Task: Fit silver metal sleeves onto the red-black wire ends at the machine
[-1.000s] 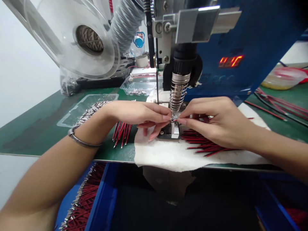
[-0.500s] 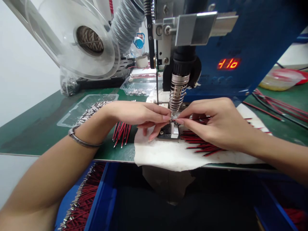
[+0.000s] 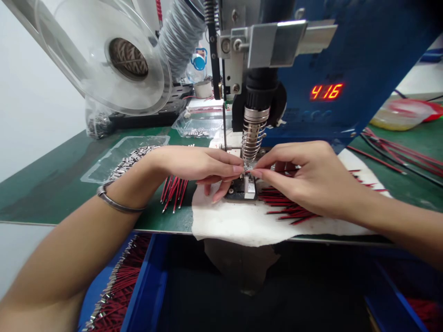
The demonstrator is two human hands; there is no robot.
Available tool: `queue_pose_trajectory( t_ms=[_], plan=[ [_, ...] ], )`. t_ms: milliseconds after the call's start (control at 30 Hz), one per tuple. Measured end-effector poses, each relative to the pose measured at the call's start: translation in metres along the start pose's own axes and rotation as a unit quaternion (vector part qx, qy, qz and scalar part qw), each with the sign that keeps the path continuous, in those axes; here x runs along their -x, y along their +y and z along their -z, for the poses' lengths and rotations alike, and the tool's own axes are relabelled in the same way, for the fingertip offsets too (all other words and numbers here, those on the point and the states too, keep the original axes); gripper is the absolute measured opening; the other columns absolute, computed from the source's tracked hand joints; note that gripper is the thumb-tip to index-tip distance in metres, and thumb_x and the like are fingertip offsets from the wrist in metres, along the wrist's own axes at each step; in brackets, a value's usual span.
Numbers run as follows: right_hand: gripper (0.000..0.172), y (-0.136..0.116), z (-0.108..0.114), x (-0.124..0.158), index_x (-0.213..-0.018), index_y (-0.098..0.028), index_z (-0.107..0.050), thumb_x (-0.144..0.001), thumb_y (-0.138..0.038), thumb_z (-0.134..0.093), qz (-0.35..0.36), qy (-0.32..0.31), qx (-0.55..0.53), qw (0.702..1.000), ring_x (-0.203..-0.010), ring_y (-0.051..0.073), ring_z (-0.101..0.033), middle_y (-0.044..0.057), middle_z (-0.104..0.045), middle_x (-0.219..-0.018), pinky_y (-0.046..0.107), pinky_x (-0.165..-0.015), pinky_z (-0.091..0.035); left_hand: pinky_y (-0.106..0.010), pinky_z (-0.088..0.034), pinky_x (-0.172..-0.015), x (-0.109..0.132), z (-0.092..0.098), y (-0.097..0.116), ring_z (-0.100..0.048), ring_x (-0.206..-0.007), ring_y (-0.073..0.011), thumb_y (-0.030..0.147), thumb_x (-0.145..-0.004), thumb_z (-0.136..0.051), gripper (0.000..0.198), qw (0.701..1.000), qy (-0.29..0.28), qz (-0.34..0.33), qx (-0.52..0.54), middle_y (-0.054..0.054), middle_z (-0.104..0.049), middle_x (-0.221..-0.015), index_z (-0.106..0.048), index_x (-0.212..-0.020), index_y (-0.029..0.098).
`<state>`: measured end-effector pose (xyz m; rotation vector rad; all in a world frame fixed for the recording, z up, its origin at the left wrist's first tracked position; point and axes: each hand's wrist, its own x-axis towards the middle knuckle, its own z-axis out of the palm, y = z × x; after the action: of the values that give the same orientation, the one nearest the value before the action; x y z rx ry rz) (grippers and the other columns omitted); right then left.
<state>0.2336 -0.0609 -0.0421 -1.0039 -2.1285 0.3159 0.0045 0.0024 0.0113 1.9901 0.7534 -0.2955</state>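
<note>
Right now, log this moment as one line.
left hand: pinching small piece under soldering tip | right hand: pinching same piece | red wires on white cloth | display: 416

White wall (image 3: 27, 115) at left, green bench (image 3: 51, 193) running across, blue machine housing (image 3: 377, 50) behind right, blue bins (image 3: 145, 281) below the bench edge, bright even light.

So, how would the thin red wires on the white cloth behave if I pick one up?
Probably very light: the red wires are thin and short. Likely fairly stiff, since they lie straight on the white cloth. Loosely piled, they may scatter if pushed.
</note>
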Motion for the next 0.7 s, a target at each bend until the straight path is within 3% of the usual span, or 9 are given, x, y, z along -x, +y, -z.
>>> queue_pose_trajectory(
  t_ms=[233, 700],
  plan=[
    [0.012, -0.0026, -0.0003, -0.0013, -0.081, -0.021, -0.081, -0.091, -0.024, -0.077, -0.035, 0.002, -0.028, 0.999, -0.049, 0.013, -0.058, -0.001, -0.074, -0.064, 0.028, -0.045, -0.041, -0.025, -0.046, -0.066, 0.0012, -0.0003, 0.0004, -0.051, -0.064, -0.0141, 0.041, -0.111, -0.038, 0.043, 1.0, -0.002, -0.002, -0.011, -0.003, -0.068, -0.072, -0.058, -0.08, 0.019],
    [0.01, -0.0018, -0.0001, -0.0016, -0.085, -0.022, -0.081, -0.093, -0.022, -0.074, -0.024, -0.004, -0.015, 1.0, -0.057, 0.016, -0.068, 0.001, -0.079, -0.074, 0.028, -0.051, -0.049, -0.027, -0.038, -0.061, 0.0014, 0.0006, 0.0027, -0.054, -0.067, -0.0146, 0.035, -0.108, -0.037, 0.038, 1.0, -0.008, -0.017, 0.0, -0.005, -0.067, -0.072, -0.045, -0.074, 0.021]
  ],
)
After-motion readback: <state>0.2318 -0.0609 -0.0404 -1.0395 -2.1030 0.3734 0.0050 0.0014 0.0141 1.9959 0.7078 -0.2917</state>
